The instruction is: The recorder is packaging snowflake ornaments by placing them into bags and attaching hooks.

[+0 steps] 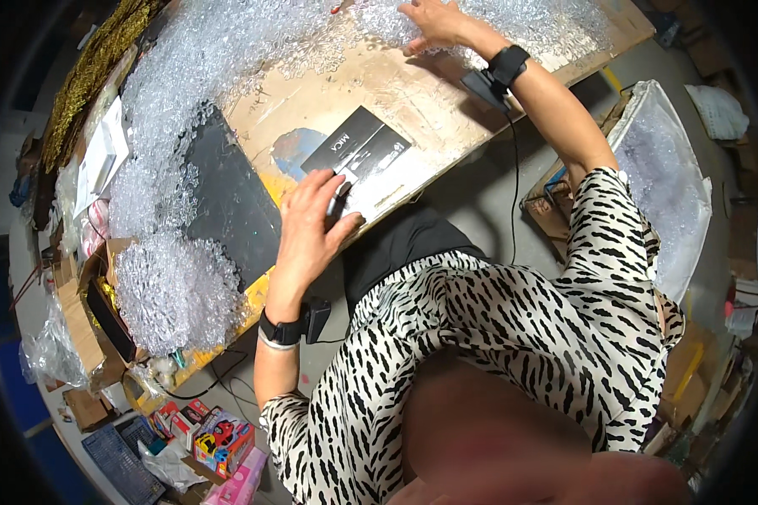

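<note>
My left hand (pixel 307 227) is at the table's near edge, thumb and fingers closed around a small black object (pixel 339 200), mostly hidden by the fingers, so its kind is unclear. Just beyond the fingertips lies a flat black rectangular card or thin box (pixel 355 139) with pale print and a glossy band across it. My right hand (pixel 438 23) reaches to the far side, fingers apart, at the edge of a heap of small clear plastic pieces (pixel 379 18). Nothing shows in its grasp. Both wrists wear black straps with small devices.
More clear pieces (pixel 227 42) spread along the table's far and left sides, beside a dark board (pixel 227 189). Gold tinsel-like material (pixel 97 71) lies far left. A large white sack (pixel 661 185) of clear pieces stands right. Toy boxes (pixel 219 442) sit lower left. A cable (pixel 515 185) hangs from my right wrist.
</note>
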Motion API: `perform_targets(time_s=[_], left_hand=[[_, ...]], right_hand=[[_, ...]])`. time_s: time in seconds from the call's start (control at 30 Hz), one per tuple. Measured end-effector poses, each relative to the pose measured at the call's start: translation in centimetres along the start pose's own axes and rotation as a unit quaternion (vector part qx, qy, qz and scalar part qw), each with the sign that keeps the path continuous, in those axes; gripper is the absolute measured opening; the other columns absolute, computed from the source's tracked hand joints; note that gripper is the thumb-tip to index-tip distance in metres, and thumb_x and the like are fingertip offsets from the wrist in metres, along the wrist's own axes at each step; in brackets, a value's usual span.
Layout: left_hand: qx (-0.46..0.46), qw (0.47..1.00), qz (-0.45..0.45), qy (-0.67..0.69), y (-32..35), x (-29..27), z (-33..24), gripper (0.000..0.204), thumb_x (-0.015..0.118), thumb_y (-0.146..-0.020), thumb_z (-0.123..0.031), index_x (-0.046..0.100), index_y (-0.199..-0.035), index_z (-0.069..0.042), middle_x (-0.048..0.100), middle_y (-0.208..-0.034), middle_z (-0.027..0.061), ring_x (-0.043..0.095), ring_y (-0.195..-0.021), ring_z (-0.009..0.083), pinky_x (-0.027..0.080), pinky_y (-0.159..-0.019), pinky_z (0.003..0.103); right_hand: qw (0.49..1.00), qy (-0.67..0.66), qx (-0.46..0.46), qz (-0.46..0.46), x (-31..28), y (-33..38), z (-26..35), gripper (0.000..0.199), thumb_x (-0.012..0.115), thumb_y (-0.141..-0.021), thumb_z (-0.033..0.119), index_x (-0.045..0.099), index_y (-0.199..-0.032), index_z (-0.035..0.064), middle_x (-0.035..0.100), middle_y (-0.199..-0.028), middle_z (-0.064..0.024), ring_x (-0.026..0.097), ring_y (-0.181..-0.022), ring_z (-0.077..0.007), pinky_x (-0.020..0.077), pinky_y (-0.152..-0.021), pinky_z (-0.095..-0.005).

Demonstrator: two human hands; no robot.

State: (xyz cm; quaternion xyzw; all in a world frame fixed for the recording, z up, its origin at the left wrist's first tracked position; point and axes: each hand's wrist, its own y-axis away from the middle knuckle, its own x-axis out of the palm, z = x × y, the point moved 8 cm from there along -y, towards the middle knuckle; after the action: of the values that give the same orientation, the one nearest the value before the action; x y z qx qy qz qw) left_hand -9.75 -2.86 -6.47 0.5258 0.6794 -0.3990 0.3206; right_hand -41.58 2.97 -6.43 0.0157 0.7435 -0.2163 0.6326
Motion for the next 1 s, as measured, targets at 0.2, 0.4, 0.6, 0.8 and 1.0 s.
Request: perform_targets(time_s=[0.2,0.4,0.6,0.8,1.0], left_hand=[[0.001,0.998,0.027,-0.054,-0.8,0.8,0.1,0.042,0.069,-0.074,-0.024,0.058,-0.110,-0.005,0.052,-0.120,0.0132,0.047,-0.115,0.0293,0.029,-0.099,0.043],[-0.047,0.998,0.000,0.040,-1.5,-0.6,0.9,0.036,0.068,-0.077,-0.019,0.059,-0.108,-0.005,0.059,-0.107,0.0106,0.055,-0.100,0.0272,0.035,-0.093,0.039],[-0.186,0.851,-0.051,0.488,-1.9,0.0,3.6,0.045,0.060,-0.086,-0.029,0.049,-0.119,-0.001,0.057,-0.115,0.0143,0.059,-0.098,0.0241,0.047,-0.083,0.032],[-0.160,0.541,-0.078,0.822,-1.1,0.5,5.2,0.039,0.046,-0.095,-0.027,0.045,-0.123,0.000,0.057,-0.113,0.0199,0.061,-0.094,0.0237,0.052,-0.075,0.030],[-0.263,0.591,-0.185,0.740,3.7,-0.3,9.4,0.034,0.048,-0.093,-0.012,0.046,-0.122,0.004,0.062,-0.102,0.0185,0.064,-0.080,0.0223,0.055,-0.067,0.029]], right_hand=[[0.981,0.006,-0.016,-0.196,-2.9,2.1,3.5,0.026,0.060,-0.067,0.015,0.053,-0.085,-0.0024,0.052,-0.079,-0.0239,0.051,-0.077,-0.0375,0.0440,-0.066,-0.0466],[0.976,-0.008,-0.031,-0.213,-4.1,1.9,1.3,0.015,0.054,-0.072,0.009,0.053,-0.084,0.0003,0.051,-0.077,-0.0200,0.051,-0.078,-0.0350,0.0438,-0.066,-0.0427],[0.956,-0.124,-0.160,-0.213,-9.3,1.9,7.3,0.036,0.061,-0.080,0.016,0.056,-0.115,0.0081,0.059,-0.112,-0.0092,0.054,-0.105,-0.0251,0.0452,-0.087,-0.0399],[0.907,-0.164,-0.344,-0.178,-10.7,4.8,19.7,0.033,0.061,-0.078,0.019,0.058,-0.109,0.0060,0.060,-0.100,-0.0078,0.055,-0.096,-0.0214,0.0428,-0.085,-0.0355],[0.967,-0.173,-0.173,0.068,-4.0,1.8,14.0,0.027,0.063,-0.076,0.023,0.061,-0.089,0.0004,0.059,-0.091,-0.0099,0.053,-0.089,-0.0266,0.0424,-0.080,-0.0394]])
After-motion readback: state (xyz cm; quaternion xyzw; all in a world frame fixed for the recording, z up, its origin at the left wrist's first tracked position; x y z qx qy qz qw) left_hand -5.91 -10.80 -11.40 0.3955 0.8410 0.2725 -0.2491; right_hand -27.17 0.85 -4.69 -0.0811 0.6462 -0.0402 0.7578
